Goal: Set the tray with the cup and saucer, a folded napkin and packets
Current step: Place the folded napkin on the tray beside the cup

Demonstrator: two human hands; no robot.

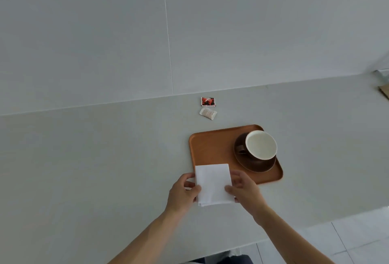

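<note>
A folded white napkin (213, 183) is held between my left hand (182, 193) on its left edge and my right hand (245, 191) on its right edge, over the near left corner of the wooden tray (208, 148). On the tray's right side a brown cup with a white inside (260, 145) stands on a brown saucer (260, 166). Beyond the tray on the counter lie a red packet (208, 101) and, just nearer, a white packet (208, 113).
The pale grey counter (84, 158) runs back to a tiled wall (105, 42). Its front edge is at the lower right, with floor tiles (347, 240) below. A brown object (384, 92) sits at the far right edge.
</note>
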